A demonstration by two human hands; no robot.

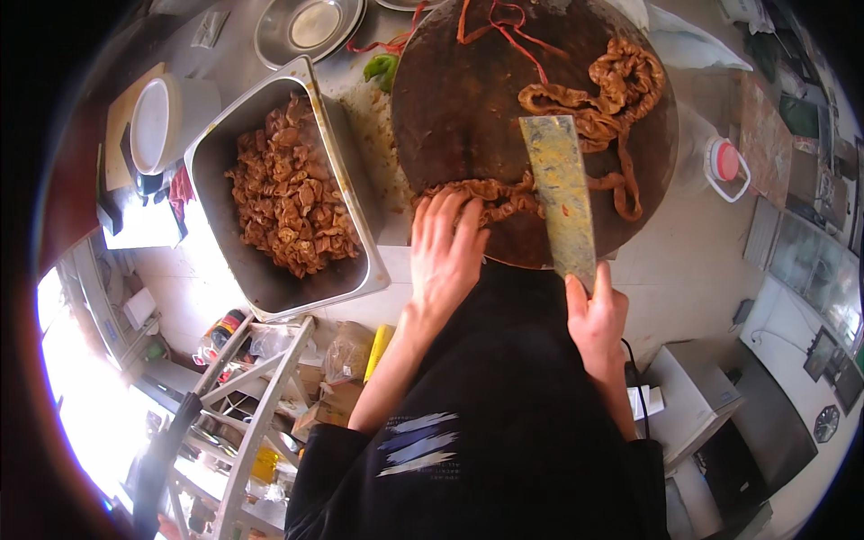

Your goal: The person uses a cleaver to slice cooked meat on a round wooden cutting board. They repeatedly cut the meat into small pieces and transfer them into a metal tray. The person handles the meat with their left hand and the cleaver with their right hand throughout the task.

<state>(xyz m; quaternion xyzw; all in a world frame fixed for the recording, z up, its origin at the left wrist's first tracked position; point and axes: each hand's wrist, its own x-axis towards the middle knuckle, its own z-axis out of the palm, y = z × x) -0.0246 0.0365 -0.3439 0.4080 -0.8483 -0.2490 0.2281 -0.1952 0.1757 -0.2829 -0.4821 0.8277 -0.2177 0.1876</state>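
Observation:
My right hand (598, 315) grips a cleaver (562, 198), its wide blade smeared yellow-brown and reaching over a round dark chopping board (468, 99). Under the fingers of my left hand (445, 252) lies a strip of brown cooked intestine (510, 196) along the board's near edge; the fingers curl over it and hold it, their tips partly hidden. The blade crosses the strip to the right of that hand. More long intestine (630, 76) lies coiled and looped at the board's right side, one loop hanging close to the blade.
To the left stands a deep metal pan (331, 153) with a heap of cut brown pieces (292, 193). Beyond it are a steel bowl (270, 31), a green pepper (382, 70) and red string (517, 36). A white tub (155, 126) is far left; a red-capped plastic jug (724, 160) stands right.

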